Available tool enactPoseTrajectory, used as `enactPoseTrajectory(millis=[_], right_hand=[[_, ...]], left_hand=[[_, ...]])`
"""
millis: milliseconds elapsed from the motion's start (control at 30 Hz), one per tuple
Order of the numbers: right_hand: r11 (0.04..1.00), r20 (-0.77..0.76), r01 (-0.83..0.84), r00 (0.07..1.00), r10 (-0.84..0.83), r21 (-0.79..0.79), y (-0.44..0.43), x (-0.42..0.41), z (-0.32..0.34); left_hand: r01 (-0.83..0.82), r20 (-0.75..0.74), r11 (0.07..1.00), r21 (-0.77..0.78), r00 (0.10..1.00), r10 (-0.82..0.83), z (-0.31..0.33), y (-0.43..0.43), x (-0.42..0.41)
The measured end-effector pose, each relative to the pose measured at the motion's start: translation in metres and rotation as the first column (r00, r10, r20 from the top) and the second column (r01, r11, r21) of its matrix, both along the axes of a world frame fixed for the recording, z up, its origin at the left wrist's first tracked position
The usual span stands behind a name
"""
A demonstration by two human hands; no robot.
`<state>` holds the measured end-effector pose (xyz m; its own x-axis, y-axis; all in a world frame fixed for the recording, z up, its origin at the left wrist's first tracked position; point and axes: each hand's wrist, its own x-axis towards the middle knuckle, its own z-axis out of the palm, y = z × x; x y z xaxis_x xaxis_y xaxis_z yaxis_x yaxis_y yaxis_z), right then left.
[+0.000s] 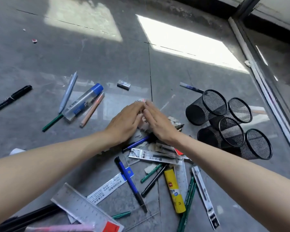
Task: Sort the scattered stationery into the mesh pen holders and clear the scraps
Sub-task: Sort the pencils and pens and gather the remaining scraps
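Cupping a small heap of white scraps (143, 122) on the grey floor (74, 52) between left hand (126, 121) and right hand (159, 123), fingers straight, fingertips meeting, nothing gripped. Just right of the hands, clustered and touching, four black mesh holders (197, 113). Strewn nearer: blue pen (129, 178), clear ruler (80, 206), yellow glue stick (174, 193). Beyond the hands, an eraser (123, 84).

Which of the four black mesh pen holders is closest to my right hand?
The upper-left holder of the cluster; the other three are farther right, away from your right hand.
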<state>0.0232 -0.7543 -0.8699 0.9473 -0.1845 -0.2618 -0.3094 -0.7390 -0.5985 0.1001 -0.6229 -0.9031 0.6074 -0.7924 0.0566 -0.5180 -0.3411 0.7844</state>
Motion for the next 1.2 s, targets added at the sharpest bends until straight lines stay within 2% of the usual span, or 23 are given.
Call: enactPoseTrajectory(millis=[67,133,233,333,533,700,900,1000,1067,1133,1200], right_hand=[[1.0,0.07,0.019,0.997,-0.019,0.011,-0.002,-0.012,0.006],[0.995,0.096,0.098,0.991,-0.098,0.003,-0.013,-0.025,0.011],[0.976,-0.022,0.217,0.976,-0.218,-0.028,-0.033,-0.045,0.018],[0.971,-0.113,0.199,0.97,-0.214,-0.132,-0.041,-0.062,0.02],[0.96,-0.043,0.238,0.968,-0.247,-0.146,-0.039,-0.053,0.013],[0.951,-0.053,0.276,0.957,-0.285,-0.14,-0.024,-0.035,0.017],[0.963,-0.057,0.243,0.97,-0.237,0.12,0.005,-0.025,0.021],[0.932,-0.074,0.329,0.944,-0.321,0.152,-0.001,-0.025,0.02],[0.923,-0.08,0.378,0.925,-0.373,0.073,-0.007,-0.026,0.018],[0.909,-0.053,0.416,0.908,-0.416,-0.002,-0.008,-0.027,0.017],[0.914,-0.07,0.403,0.914,-0.399,0.049,-0.006,-0.028,0.02]], left_hand=[[-0.022,0.024,1.0,0.001,0.999,0.022,0.001,-0.007,-0.004],[-0.021,0.082,0.998,0.066,0.996,0.016,0.002,-0.012,-0.007],[0.077,0.146,0.969,0.236,0.983,-0.113,0.004,-0.015,-0.01],[0.128,0.174,0.93,0.345,0.965,-0.197,0.004,-0.018,-0.009],[0.132,0.317,0.949,0.286,0.922,-0.224,0.007,-0.004,0.003],[0.143,0.256,0.972,0.187,0.948,-0.189,0.005,0.02,-0.011],[0.187,0.337,0.981,0.06,0.921,-0.196,0.004,0.041,-0.026],[0.096,0.38,0.992,0.079,0.917,-0.119,0.004,0.036,-0.016],[0.039,0.358,0.995,0.088,0.931,-0.068,0.008,0.031,-0.01],[0.065,0.345,0.991,0.114,0.933,-0.101,0.009,0.029,-0.01],[0.09,0.339,0.982,0.167,0.93,-0.143,0.007,0.033,-0.014]])
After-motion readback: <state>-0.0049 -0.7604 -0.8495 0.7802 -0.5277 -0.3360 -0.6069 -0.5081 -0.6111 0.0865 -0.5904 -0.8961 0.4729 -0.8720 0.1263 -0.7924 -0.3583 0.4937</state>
